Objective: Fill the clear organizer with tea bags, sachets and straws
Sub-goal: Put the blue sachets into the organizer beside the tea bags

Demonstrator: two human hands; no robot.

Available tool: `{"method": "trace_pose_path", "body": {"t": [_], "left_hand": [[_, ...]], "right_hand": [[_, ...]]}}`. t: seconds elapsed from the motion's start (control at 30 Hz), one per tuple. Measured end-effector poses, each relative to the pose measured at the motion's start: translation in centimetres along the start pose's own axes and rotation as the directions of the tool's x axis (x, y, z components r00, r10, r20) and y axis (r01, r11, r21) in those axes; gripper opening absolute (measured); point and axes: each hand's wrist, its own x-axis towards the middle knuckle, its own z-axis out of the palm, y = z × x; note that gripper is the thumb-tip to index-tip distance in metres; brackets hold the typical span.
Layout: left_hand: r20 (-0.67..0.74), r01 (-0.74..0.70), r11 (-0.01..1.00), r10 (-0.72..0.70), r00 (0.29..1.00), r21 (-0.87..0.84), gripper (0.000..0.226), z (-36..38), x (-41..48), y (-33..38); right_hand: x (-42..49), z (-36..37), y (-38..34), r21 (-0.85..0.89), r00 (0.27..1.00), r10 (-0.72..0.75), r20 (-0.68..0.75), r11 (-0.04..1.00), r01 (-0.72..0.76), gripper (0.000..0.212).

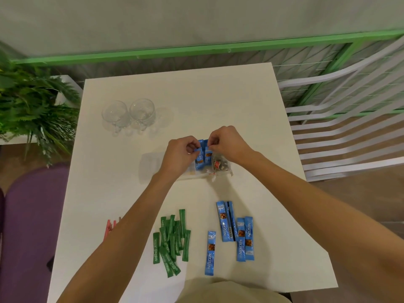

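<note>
The clear organizer [219, 174] stands mid-table, partly hidden by my hands. Tea bags [220, 165] fill its right compartment. Blue coffee sachets [203, 157] stand upright in the middle compartment. My left hand [179, 154] and my right hand [227, 142] both pinch the tops of these upright sachets. Nearer to me lie several more blue sachets [235, 230], a pile of green sachets [172, 239], and red-striped straws [110, 228] half hidden under my left forearm.
Two clear glass cups [129, 114] stand at the far left of the white table [218, 95]. A green plant [30, 106] and a purple chair [30, 226] are to the left, and white slatted chairs [345, 132] to the right.
</note>
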Motion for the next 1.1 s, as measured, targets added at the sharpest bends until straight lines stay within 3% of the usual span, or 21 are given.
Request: {"method": "trace_pose_path", "body": {"t": [0.37,0.57,0.73,0.9,1.0,1.1], "left_hand": [[0.004,-0.07,0.991,0.07,0.998,0.115,0.016,0.8,-0.4,-0.5],[-0.084,-0.095,0.99,0.104,0.991,0.107,0.019,0.3,-1.0,-0.9],[-0.153,-0.074,0.997,0.074,0.985,0.003,0.013,-0.1,-3.7,-1.1],[-0.055,0.016,0.996,-0.021,0.998,-0.092,0.01,1.0,-8.0,-2.0],[0.058,0.106,0.991,-0.101,0.993,-0.084,0.012,2.6,-10.9,-3.1],[0.175,0.181,0.983,-0.183,0.967,0.03,0.009,4.6,-13.9,-4.0]], "right_hand": [[0.3,0.8,0.3,-0.126,1.0,-0.014,0.001,0.992,0.014,0.009],[-0.3,0.3,1.1,-0.09,0.993,-0.063,-0.097,0.994,0.054,0.01],[-2.7,-0.5,1.7,0.037,0.974,-0.074,-0.212,0.996,0.083,0.005],[-6.9,-0.1,2.0,0.206,0.976,-0.017,-0.216,0.977,0.063,0.006],[-9.4,1.5,2.7,0.233,0.993,0.021,-0.12,0.972,0.007,0.009],[-11.7,4.0,4.1,0.175,0.998,0.063,0.021,0.982,-0.066,0.014]]}}
